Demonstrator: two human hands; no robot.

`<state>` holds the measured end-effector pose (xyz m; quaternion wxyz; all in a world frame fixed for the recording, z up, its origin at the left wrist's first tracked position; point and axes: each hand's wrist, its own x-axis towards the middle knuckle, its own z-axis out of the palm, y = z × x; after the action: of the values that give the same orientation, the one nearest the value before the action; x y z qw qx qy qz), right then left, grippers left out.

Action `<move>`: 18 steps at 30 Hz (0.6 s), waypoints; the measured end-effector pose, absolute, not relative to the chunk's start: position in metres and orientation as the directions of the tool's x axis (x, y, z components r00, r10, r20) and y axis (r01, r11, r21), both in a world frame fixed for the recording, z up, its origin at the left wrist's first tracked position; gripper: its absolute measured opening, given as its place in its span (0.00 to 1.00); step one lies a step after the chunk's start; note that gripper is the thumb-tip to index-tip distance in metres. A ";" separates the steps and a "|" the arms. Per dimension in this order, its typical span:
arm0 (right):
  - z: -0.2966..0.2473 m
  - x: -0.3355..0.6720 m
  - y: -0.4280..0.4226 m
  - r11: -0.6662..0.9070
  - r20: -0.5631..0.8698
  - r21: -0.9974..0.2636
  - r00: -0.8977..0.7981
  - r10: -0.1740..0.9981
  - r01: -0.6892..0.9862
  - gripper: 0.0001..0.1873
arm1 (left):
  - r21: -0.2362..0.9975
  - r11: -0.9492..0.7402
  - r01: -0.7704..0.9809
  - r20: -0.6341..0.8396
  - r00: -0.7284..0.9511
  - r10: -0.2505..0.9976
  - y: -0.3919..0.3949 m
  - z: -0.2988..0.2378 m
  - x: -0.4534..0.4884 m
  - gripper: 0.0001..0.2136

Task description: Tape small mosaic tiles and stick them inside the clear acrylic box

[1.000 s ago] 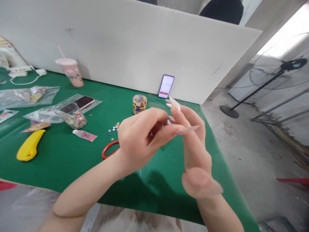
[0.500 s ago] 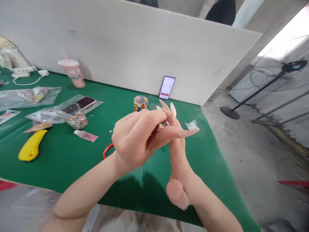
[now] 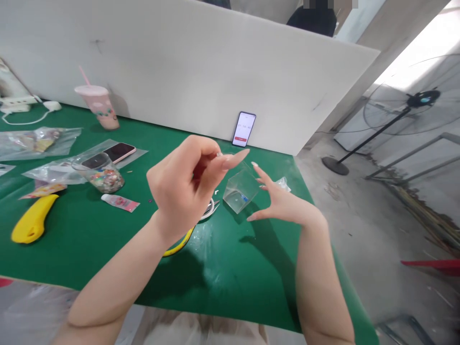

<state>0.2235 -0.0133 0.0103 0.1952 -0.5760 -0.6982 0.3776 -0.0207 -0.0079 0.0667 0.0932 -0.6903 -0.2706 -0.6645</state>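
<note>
My left hand (image 3: 185,184) is raised over the table, thumb and fingers pinched together. A tiny pale, shiny bit shows at the pinch, too small to name. My right hand (image 3: 287,201) is open, its fingers and thumb spread beside a clear box (image 3: 235,189). Whether it touches the box I cannot tell. A small blue piece (image 3: 244,197) shows at the box. Below my left hand, a yellow curved handle (image 3: 184,245) and a white loop with pointed metal tips (image 3: 212,209) are partly hidden.
On the green table (image 3: 125,249) are a yellow-handled tool (image 3: 34,220), a small tube (image 3: 120,202), a clear cup of colourful bits (image 3: 102,177), a lying phone (image 3: 122,152) and a pink drink cup (image 3: 98,108). A timer phone (image 3: 244,129) leans on the white board (image 3: 187,72).
My hands have come apart: the left moved left and up, still pinched, while the right opened and swung right toward the clear box. The view has shifted slightly.
</note>
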 end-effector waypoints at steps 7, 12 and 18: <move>-0.030 0.234 0.025 0.031 -0.134 -0.894 -0.331 0.934 0.448 0.85 | 0.181 -0.864 0.470 0.978 0.006 0.209 -0.003 0.062 -0.017 0.14; -0.065 0.247 0.038 0.111 0.033 -0.978 -0.398 0.917 0.176 0.80 | 0.116 -0.907 0.405 0.963 0.178 0.203 0.002 0.055 -0.009 0.15; -0.091 0.236 0.051 0.102 0.056 -0.991 -0.437 0.898 0.082 0.37 | 0.109 -0.926 0.361 0.923 0.309 0.229 0.001 0.041 0.006 0.17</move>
<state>0.2357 0.0510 -0.0909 0.3699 -0.3804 -0.6435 0.5517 0.0064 0.0007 0.0408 0.0589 -0.8067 -0.1827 -0.5589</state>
